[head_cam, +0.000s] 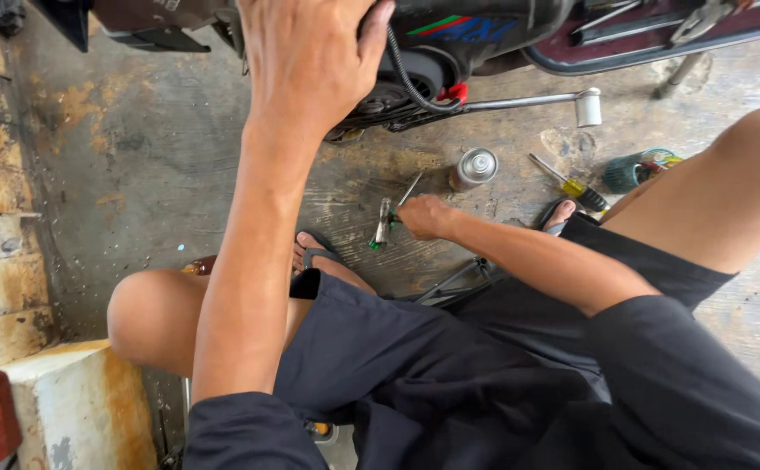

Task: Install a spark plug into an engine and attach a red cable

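Hands: well apart, my left hand (310,61) at the top centre of the frame, my right hand (423,216) at the middle.
Left hand: palm down, fingers spread and curled over the dark body of the motorbike (475,30) that runs along the top edge; thumb beside a black cable (406,83).
Right hand: low at the concrete floor (136,148), fingers closed round a small tool (387,222) with a green grip and metal ends; the tool's far tip lies on the floor just left of my knuckles.
Near right hand: small silver spray can (473,168) upright, just above and right of it.
Further right: screwdriver (569,184) with yellow-and-black handle lying flat; beyond it a green mesh bundle (632,171) near my right knee.
Upper right: metal kick lever (536,101) with a white end sticking out from the motorbike, red clip at its root.
Lower frame: my knees bent, black shorts, sandalled feet on the floor; left foot (314,254) just left of the tool.
Left edge: stained pale blocks (1,226) stacked; red object at the bottom left corner, too cropped to identify.
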